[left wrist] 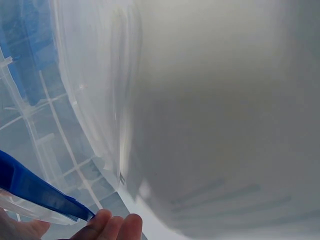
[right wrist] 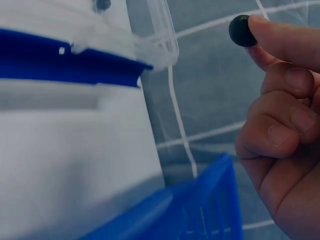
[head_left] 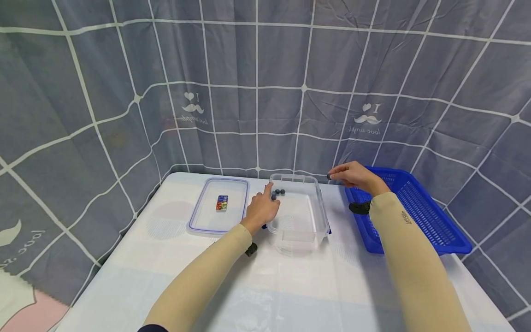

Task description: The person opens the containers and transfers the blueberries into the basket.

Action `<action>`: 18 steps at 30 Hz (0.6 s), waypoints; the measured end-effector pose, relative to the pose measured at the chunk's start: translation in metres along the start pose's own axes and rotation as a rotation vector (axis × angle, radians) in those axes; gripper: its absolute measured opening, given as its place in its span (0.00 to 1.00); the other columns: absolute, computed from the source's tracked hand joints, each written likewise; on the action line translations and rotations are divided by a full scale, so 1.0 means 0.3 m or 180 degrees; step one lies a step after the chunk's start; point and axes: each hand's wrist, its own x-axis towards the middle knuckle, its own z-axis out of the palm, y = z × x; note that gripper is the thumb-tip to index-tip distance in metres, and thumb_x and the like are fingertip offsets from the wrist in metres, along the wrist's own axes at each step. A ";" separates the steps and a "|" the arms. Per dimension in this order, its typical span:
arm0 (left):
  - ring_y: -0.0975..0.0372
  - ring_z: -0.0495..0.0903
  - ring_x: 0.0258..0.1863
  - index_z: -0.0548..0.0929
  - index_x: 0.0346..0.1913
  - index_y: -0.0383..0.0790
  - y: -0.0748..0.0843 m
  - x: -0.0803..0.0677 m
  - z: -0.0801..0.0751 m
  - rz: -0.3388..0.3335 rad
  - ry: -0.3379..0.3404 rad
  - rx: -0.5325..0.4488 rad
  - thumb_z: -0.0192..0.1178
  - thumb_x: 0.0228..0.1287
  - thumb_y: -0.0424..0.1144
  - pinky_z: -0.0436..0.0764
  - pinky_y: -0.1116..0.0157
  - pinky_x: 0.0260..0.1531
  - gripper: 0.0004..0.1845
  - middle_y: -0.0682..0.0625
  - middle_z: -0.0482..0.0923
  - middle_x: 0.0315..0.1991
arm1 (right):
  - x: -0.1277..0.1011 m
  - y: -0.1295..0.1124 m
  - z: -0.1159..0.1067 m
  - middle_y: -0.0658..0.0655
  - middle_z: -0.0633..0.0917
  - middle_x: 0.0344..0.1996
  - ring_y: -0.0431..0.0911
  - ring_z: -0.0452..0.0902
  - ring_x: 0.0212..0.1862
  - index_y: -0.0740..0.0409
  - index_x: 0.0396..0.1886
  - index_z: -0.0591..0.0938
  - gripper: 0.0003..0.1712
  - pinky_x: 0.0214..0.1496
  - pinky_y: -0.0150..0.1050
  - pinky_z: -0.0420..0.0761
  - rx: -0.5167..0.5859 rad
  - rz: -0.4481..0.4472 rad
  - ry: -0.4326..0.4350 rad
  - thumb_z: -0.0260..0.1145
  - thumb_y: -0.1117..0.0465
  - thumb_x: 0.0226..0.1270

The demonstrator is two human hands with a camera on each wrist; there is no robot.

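Note:
A clear plastic container [head_left: 299,216] with blue side clips stands mid-table, and three small dark balls [head_left: 279,192] lie in its far left corner. My left hand [head_left: 266,197] grips the container's left wall, one finger up along the rim. In the left wrist view its fingertips [left wrist: 114,226] show below the container wall [left wrist: 100,100], beside a blue clip [left wrist: 42,194]. My right hand [head_left: 334,175] hovers just beyond the container's far right corner and pinches a dark ball [head_left: 329,176] [right wrist: 241,31] at its fingertips [right wrist: 272,35].
A clear lid [head_left: 217,205] lies flat left of the container, with a small colourful label [head_left: 221,203] on it. A blue mesh basket [head_left: 419,212] [right wrist: 200,210] sits at the right. A grey grid-pattern curtain hangs behind and around the white table [head_left: 265,286].

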 end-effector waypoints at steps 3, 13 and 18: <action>0.45 0.72 0.64 0.54 0.80 0.59 -0.001 0.001 0.001 0.0000 0.0011 0.0003 0.47 0.73 0.52 0.77 0.44 0.53 0.35 0.35 0.71 0.65 | -0.018 0.025 -0.022 0.45 0.59 0.12 0.41 0.54 0.17 0.65 0.68 0.75 0.28 0.27 0.38 0.63 0.0009 0.0019 0.0005 0.64 0.56 0.74; 0.45 0.73 0.63 0.54 0.80 0.57 -0.004 0.003 0.003 0.0028 0.0018 -0.0016 0.47 0.72 0.52 0.77 0.45 0.49 0.35 0.36 0.72 0.64 | -0.095 0.122 -0.106 0.43 0.61 0.13 0.39 0.56 0.17 0.68 0.68 0.74 0.31 0.26 0.35 0.65 -0.0071 0.0207 0.0048 0.64 0.54 0.73; 0.45 0.73 0.63 0.54 0.80 0.58 -0.002 0.000 -0.001 0.0022 0.0003 -0.0020 0.47 0.73 0.52 0.77 0.44 0.50 0.35 0.36 0.72 0.65 | -0.120 0.187 -0.140 0.43 0.64 0.14 0.39 0.58 0.18 0.69 0.69 0.73 0.32 0.27 0.35 0.66 -0.0130 0.0329 0.0018 0.63 0.53 0.74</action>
